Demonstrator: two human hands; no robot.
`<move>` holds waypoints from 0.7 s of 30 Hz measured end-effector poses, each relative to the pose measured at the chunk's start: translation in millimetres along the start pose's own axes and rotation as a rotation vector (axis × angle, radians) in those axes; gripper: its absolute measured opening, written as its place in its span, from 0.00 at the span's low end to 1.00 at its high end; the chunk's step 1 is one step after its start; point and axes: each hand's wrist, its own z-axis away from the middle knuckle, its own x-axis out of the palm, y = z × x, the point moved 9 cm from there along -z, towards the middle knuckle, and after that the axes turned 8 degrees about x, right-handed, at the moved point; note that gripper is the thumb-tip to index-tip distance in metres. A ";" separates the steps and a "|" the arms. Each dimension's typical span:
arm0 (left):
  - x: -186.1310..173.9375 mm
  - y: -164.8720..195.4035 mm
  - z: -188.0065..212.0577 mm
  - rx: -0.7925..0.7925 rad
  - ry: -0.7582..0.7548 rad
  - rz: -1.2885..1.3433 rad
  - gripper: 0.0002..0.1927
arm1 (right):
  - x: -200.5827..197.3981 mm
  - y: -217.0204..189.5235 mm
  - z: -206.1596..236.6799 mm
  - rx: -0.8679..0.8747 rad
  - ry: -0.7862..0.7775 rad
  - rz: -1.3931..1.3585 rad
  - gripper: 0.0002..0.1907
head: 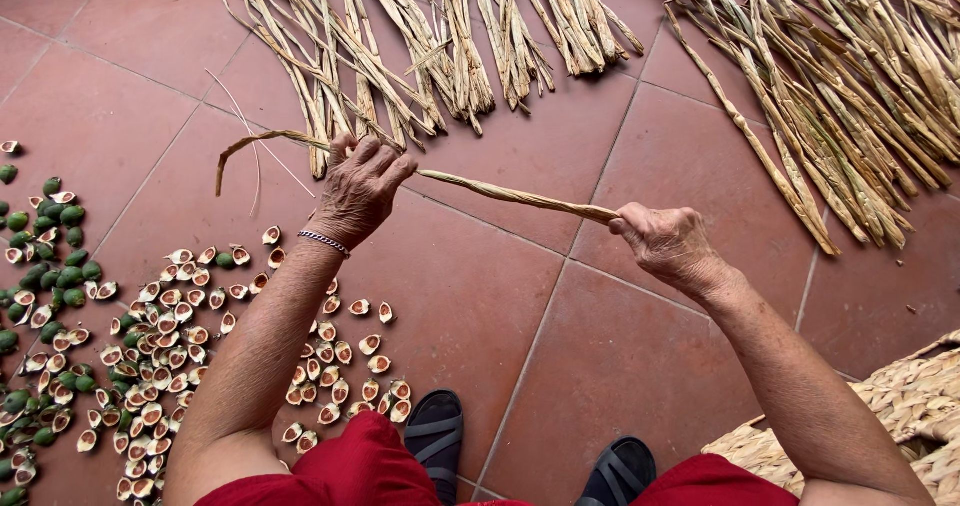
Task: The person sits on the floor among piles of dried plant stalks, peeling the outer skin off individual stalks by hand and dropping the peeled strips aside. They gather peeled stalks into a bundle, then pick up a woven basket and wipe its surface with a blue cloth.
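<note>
A twisted dried plant stalk (500,194) stretches between my two hands above the red tiled floor. My left hand (360,188) grips it near one end, where a thin curled tail (250,146) hangs off to the left. My right hand (668,242) is closed on the other end. A silver bracelet (324,242) sits on my left wrist.
Bundles of dried stalks lie at the top centre (430,46) and top right (850,96). Halved nuts (170,336) and green whole ones (60,266) are spread on the floor at left. A woven mat (910,406) is at lower right. My dark sandals (440,436) show at the bottom.
</note>
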 end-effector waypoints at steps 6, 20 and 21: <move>57.1 -9.1 49.2 -0.040 -0.251 -0.055 0.04 | 22.9 50.4 2.5 0.232 -0.211 -0.016 0.16; 117.1 -41.9 104.6 -0.374 -0.437 0.034 0.06 | 51.1 -14.1 -5.7 0.095 -0.147 -0.255 0.08; 120.5 -22.2 100.5 -0.329 -0.479 0.108 0.10 | 55.7 -11.7 -6.3 0.165 -0.169 -0.336 0.09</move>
